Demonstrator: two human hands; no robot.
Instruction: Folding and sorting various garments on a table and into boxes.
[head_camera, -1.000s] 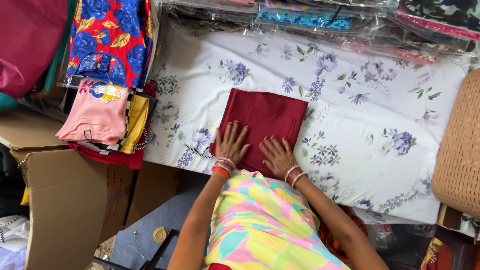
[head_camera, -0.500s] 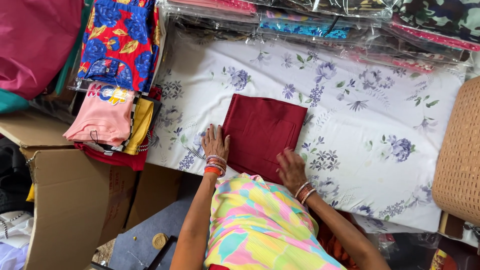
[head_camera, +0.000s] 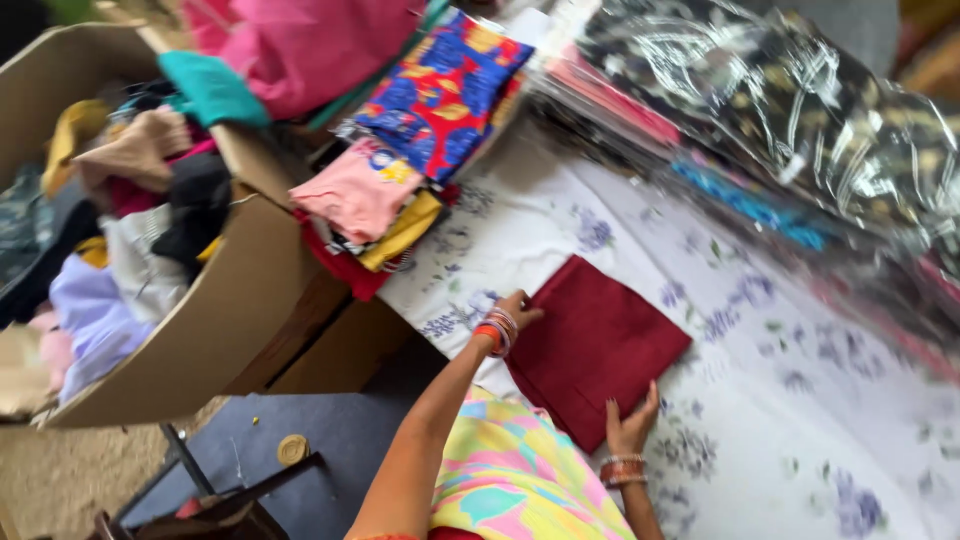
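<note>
Lying flat on a white floral sheet (head_camera: 760, 400), the folded maroon cloth (head_camera: 595, 345) is a plain, deep red rectangle with squared corners and no print, set at a slant to the sheet's edge. The left hand (head_camera: 520, 308) rests on its near left corner, fingers loosely together and laid on the fabric rather than clamped round it; orange and white bangles (head_camera: 495, 333) ring that wrist. The right hand (head_camera: 630, 425) presses open-palmed against the cloth's lower edge, fingers spread, gripping nothing. Between the arms shows a bright garment (head_camera: 510, 480) in yellow, pink and green. Beyond the cloth, up and left, sits a stack of folded clothes (head_camera: 400, 190) in pink, yellow, red and blue. Further left stands a cardboard box (head_camera: 215, 310) heaped with mixed garments. Clear plastic-wrapped fabric packs (head_camera: 790, 110) lie along the sheet's far side
</note>
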